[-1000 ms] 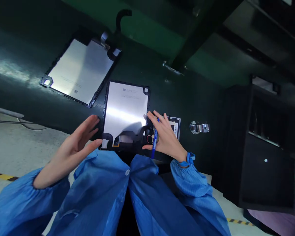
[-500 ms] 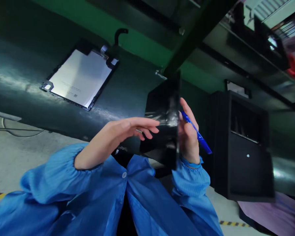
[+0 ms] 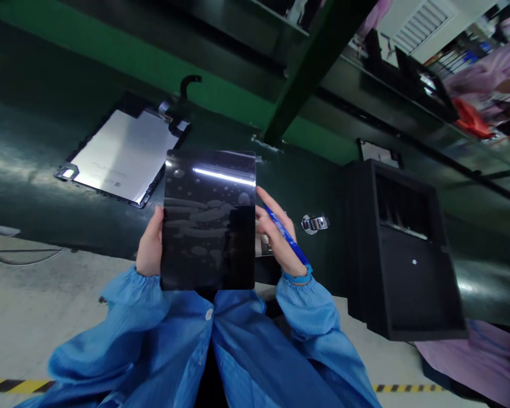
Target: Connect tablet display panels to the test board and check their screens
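Note:
A dark tablet screen panel (image 3: pixel 210 226) is held up in front of my body, its glossy face towards me with bubbles under a clear film. My left hand (image 3: pixel 150 243) grips its left edge; the fingers are hidden behind it. On the opposite edge, my right hand (image 3: pixel 276 232) holds the panel and also keeps a blue pen (image 3: pixel 287 235) between its fingers. Behind and to the left, a second screen panel (image 3: pixel 121 153) lies on the dark green bench (image 3: pixel 21 130), its silvery back facing up and a black flex cable at its top.
A black foam-like tray (image 3: pixel 420 283) stands on the right, with a dark panel in its upper part. Near it lies a small shiny metal object (image 3: pixel 315 223). A green post (image 3: pixel 297 73) rises at the bench's back, below a shelf. Pink fabric (image 3: pixel 484 351) shows at lower right.
The panel has turned from nearly edge-on to facing me and shifted left. My left hand, earlier stretched out before its face, now grips its left edge. My view has swung slightly right.

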`<state>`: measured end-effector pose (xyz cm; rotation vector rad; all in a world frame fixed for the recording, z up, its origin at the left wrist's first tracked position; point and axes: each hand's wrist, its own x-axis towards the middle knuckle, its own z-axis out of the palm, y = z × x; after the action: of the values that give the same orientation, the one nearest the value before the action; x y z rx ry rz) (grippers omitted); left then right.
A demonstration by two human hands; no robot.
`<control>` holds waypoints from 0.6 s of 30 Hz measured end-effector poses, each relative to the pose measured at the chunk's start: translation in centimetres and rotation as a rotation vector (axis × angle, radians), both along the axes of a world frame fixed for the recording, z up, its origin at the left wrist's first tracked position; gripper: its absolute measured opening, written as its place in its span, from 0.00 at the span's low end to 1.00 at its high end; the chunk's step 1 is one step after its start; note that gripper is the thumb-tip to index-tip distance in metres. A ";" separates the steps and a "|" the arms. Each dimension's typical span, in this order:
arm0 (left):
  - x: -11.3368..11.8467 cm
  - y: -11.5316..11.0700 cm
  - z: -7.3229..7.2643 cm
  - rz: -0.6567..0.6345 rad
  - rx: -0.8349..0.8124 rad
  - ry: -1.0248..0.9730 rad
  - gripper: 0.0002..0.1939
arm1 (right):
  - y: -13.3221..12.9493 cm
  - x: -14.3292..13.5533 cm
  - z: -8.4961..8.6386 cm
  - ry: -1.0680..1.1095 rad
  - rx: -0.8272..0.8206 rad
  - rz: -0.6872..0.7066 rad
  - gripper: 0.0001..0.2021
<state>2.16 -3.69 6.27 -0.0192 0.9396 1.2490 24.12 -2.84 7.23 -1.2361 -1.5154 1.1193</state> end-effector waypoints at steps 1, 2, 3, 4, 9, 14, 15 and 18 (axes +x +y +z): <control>-0.3 0.0 0.0 0.027 -0.029 0.026 0.22 | -0.2 1.0 -0.2 -0.040 0.027 -0.042 0.25; -0.6 0.1 -0.1 0.053 -0.048 0.056 0.22 | -0.3 2.1 -0.6 -0.098 0.080 -0.113 0.22; -0.9 0.3 -0.3 0.077 -0.055 0.085 0.22 | -0.4 3.1 -1.0 -0.177 0.153 -0.192 0.19; -1.1 0.4 -0.6 0.100 -0.053 0.112 0.21 | -0.5 4.1 -1.5 -0.272 0.231 -0.265 0.15; -1.4 0.5 -1.7 0.148 -0.016 0.192 0.21 | -0.5 6.1 -3.6 -0.657 0.411 -0.323 0.06; -1.3 0.3 -1.6 0.122 -0.041 0.189 0.21 | -0.2 5.7 -4.0 -0.706 0.420 -0.257 0.06; -1.3 0.3 -1.6 0.120 -0.046 0.185 0.21 | -0.1 5.6 -4.0 -0.707 0.423 -0.251 0.06; -1.4 0.3 -1.8 0.131 -0.044 0.180 0.20 | -0.1 5.6 -4.0 -0.709 0.442 -0.233 0.06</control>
<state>0.71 -3.43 4.47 -0.0026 1.1361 1.3675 29.76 -2.97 3.24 -1.5112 -1.9245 0.1519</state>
